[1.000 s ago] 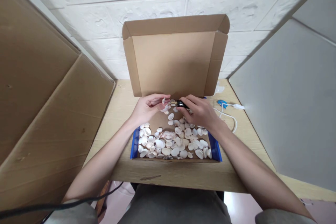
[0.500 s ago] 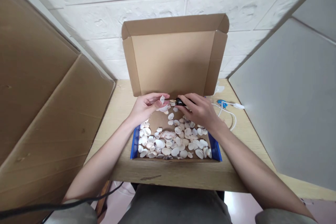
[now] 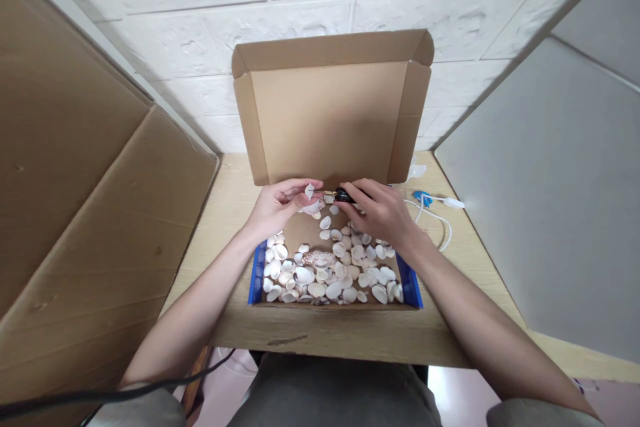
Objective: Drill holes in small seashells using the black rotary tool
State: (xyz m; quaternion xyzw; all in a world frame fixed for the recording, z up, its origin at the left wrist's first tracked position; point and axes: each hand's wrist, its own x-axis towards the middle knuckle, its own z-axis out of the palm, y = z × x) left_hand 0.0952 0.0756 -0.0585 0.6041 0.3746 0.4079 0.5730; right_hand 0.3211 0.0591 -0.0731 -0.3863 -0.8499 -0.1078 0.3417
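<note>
Over the far part of an open cardboard box (image 3: 411, 288), my left hand (image 3: 277, 207) pinches a small white seashell (image 3: 309, 191) between thumb and fingers. My right hand (image 3: 383, 210) is closed around a small hand drill (image 3: 344, 195) with a black body and a brass-coloured chuck. Its thin bit points left and meets the shell; whether it has gone through is too small to tell. Below the hands, many loose seashells (image 3: 305, 275) lie in the box, among them a larger speckled shell (image 3: 319, 258). Another large shell (image 3: 313, 207) sits just under my left fingers.
The box lid (image 3: 330, 120) stands upright against a white brick-patterned wall (image 3: 300, 20). On the right of the wooden table (image 3: 320, 337) lie a white cable (image 3: 443, 223) and a blue piece (image 3: 423, 198). A cardboard panel (image 3: 100, 213) borders the left, a grey-white panel (image 3: 550, 200) the right.
Both hands keep nearly the same place, with the drill bit still at the shell. The view has shifted very slightly.
</note>
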